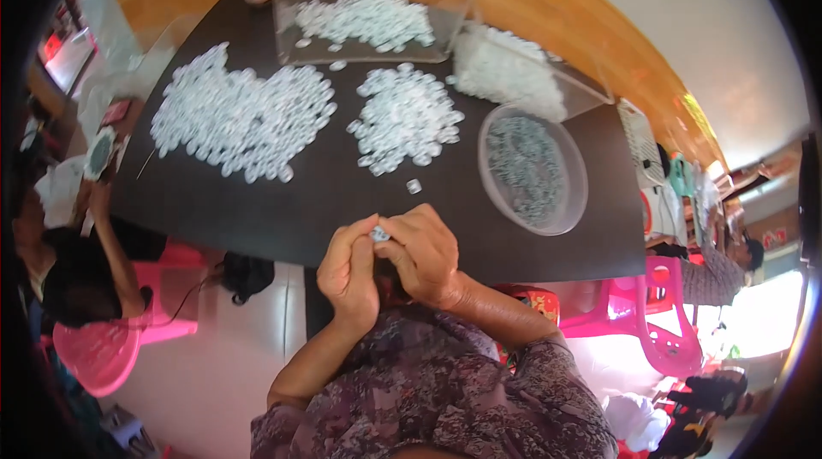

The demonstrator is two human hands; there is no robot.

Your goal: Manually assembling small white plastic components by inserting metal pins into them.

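Both hands meet at the near edge of the table, and their grip is narrow: the left hand (347, 275) and the right hand (421, 255) pinch a small clear piece (380, 235) between thumbs and fingertips, so that only a pale, glassy sliver of it shows. Its full shape cannot be made out, since the fingers cover most of it. The black table (257, 202) carries, from largest to smallest, a wide heap of clear round pieces (240, 116) on the left, a smaller heap (404, 121) in the middle, a round clear dish (533, 168) of tiny greyish parts on the right, and one lone piece (414, 186) lying just beyond the hands. At the far edge stand a clear tray (364, 26) with more pieces and a clear box (514, 74) of white bits; its walls are hard to trace against the glare. A pink stool (103, 348) sits low on the left, partly hidden by another person's arm (116, 262).
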